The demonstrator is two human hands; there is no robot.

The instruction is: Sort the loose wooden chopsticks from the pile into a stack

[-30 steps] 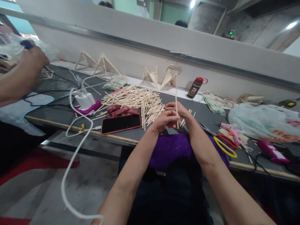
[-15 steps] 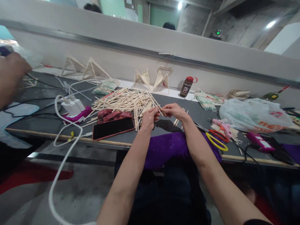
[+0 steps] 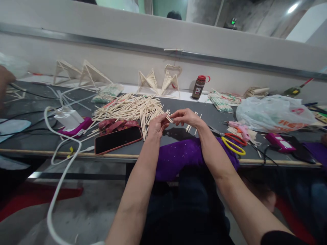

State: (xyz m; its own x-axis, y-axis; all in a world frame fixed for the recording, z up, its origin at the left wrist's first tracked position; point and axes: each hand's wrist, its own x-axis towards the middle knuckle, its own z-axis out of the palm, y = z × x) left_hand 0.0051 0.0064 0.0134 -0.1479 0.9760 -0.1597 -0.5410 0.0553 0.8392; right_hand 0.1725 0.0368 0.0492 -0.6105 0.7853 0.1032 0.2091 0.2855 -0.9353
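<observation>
My left hand (image 3: 157,126) pinches a few thin wooden sticks (image 3: 169,118) above the table's front half. From the right, the fingertips of my right hand (image 3: 186,117) close on the near ends of the same sticks. Just behind my left hand spreads a big loose pile of wooden sticks (image 3: 127,108). A few more sticks (image 3: 189,126) lie on the table beyond my right wrist. Below my hands a purple cloth (image 3: 182,156) covers the table edge, dotted with pale crumbs.
A phone (image 3: 119,140) and a purple power strip (image 3: 76,128) with white cables lie left. Stick models (image 3: 150,84) and a bottle (image 3: 199,87) stand along the wall. Scissors (image 3: 233,144), a pink glue gun (image 3: 242,131) and a plastic bag (image 3: 276,114) are right. Another person's hand (image 3: 5,76) shows far left.
The view has tilted down and shifted slightly. My hands stay together at the sticks, whose angle has changed a little. The other person's hand has moved toward the left edge.
</observation>
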